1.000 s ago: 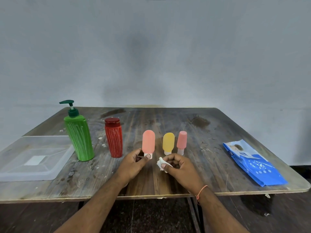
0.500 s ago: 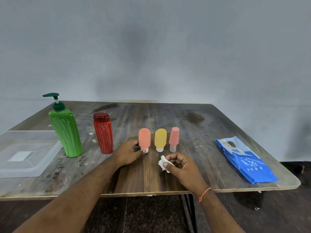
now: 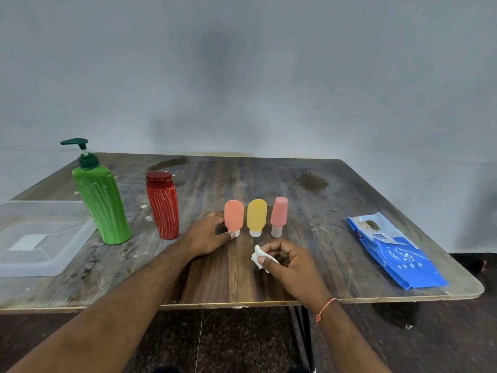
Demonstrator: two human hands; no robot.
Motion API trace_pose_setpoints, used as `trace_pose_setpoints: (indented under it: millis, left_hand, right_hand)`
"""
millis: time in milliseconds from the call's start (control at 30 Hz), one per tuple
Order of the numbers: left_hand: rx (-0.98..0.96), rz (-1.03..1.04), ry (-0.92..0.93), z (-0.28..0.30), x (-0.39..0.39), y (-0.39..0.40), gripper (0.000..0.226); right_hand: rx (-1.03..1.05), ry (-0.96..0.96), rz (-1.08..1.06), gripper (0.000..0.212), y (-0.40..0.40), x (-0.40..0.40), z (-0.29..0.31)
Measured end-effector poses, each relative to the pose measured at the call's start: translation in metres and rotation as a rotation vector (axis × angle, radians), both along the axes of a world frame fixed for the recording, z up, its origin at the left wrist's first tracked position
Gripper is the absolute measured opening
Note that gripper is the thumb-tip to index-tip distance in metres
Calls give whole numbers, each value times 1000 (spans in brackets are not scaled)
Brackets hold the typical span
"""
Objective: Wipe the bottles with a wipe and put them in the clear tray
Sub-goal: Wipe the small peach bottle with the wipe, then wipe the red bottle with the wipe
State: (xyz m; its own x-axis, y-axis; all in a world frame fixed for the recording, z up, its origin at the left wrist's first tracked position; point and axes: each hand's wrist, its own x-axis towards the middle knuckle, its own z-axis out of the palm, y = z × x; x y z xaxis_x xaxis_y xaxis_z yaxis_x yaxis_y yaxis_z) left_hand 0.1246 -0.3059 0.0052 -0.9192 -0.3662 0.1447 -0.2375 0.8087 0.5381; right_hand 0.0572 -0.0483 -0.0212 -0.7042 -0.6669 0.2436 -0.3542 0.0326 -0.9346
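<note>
Three small squeeze bottles stand cap-down in a row at the table's middle: a salmon one (image 3: 233, 218), a yellow one (image 3: 256, 216) and a pink one (image 3: 279, 214). My left hand (image 3: 205, 234) pinches the salmon bottle at its white cap while it stands on the table. My right hand (image 3: 289, 262) holds a crumpled white wipe (image 3: 258, 256) just in front of the yellow bottle. Left of the row stand a red bottle (image 3: 162, 205) and a green pump bottle (image 3: 100, 195), both streaked white. The clear tray (image 3: 67, 239) lies at the far left.
A blue pack of wipes (image 3: 394, 251) lies at the right of the wooden table (image 3: 309, 189). A grey wall rises right behind the table's far edge. The table's front edge runs just below my wrists.
The camera view has shifted slightly. My left hand stays on the salmon bottle's cap; my right hand with the wipe has barely moved.
</note>
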Motion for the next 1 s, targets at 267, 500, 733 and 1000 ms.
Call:
trace_pose_setpoints:
  millis: [267,500,733,1000]
  left_hand:
    - [4,17,-23,2,3,4,62]
    - [53,156,29,-13,28,11,91]
    - [183,284,444,-21,78,40,42]
    - [355,647,772,-24,89,8,96]
  right_hand:
    - [20,-19,-13,13,0,0,2]
    - [22,-47,-29,13,1,5,9]
    - [9,-87,-44,14,0,10,13]
    - [-22,-171,-13,14,-9,26,19]
